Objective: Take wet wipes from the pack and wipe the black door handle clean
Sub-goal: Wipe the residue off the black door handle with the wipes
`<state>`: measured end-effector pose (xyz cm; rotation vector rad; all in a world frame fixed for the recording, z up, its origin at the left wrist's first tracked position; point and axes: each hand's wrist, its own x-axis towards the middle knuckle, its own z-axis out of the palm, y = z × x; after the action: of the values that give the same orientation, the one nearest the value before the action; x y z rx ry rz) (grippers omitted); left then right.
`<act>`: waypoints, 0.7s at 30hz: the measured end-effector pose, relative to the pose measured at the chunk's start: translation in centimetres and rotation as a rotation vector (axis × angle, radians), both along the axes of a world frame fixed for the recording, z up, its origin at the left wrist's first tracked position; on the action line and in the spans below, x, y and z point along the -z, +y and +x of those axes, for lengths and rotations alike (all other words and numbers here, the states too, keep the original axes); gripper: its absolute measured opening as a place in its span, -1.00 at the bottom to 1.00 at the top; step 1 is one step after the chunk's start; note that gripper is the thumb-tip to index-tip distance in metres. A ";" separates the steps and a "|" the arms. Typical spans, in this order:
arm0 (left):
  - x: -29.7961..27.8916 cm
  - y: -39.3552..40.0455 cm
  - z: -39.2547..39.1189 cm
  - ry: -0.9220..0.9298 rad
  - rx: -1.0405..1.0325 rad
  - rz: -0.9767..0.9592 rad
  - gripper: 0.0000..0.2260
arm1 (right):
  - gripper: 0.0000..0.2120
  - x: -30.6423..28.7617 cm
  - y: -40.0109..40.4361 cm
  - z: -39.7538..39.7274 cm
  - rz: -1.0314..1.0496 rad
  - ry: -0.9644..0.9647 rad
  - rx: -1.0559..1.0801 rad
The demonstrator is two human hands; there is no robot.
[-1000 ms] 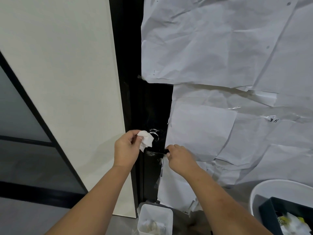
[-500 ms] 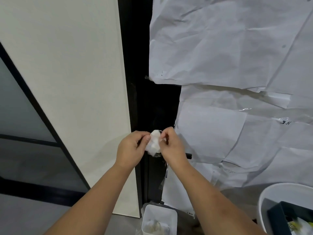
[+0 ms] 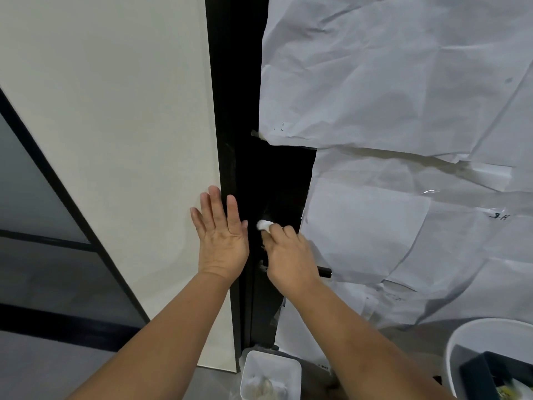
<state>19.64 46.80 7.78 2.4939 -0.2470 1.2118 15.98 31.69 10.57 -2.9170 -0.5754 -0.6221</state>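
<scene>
- At the door's black edge, right hand (image 3: 290,256) pinches a balled wet wipe (image 3: 264,225) at its fingertips, pressed to the dark plate above the black door handle (image 3: 325,272). Only the lever's free end shows, at about 4 o'clock from the hand; the rest is hidden under it.
- Left hand (image 3: 220,235) lies flat, fingers straight and spread, across the seam between the cream panel (image 3: 115,140) and the black frame, at 9 o'clock from the wipe.
- Risk: wipe is bunched small, so the contact patch is small. Lever may be left streaked unless it is refolded or passed over repeatedly.
- Risk: the pinch looks shallow. A hard stroke could roll the wad out of the fingers.
- Risk: taped paper sheets (image 3: 403,82) hang just at 3 o'clock from the handle. A wide sweep could wet or tear them.
- Risk: plate is being wiped, not the lever. Lever underside could be missed.
- White bin (image 3: 271,376) with used wipes sits at 6 o'clock. No pack is identifiable.
</scene>
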 end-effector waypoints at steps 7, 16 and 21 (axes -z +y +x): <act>-0.1 0.4 -0.1 0.055 0.049 0.019 -0.20 | -0.67 0.4 -0.6 0.1 0.063 0.036 0.054; -0.5 0.4 -0.4 0.077 0.064 0.006 -0.21 | -0.65 1.0 0.3 0.3 0.129 0.134 0.033; -0.4 0.3 -0.5 0.097 0.075 0.000 -0.25 | -0.62 1.5 -1.2 -0.5 0.207 0.140 0.082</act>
<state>19.09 47.10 8.21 2.5118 -0.3123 1.0581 15.50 30.50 9.10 -2.7714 -0.3543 -0.4505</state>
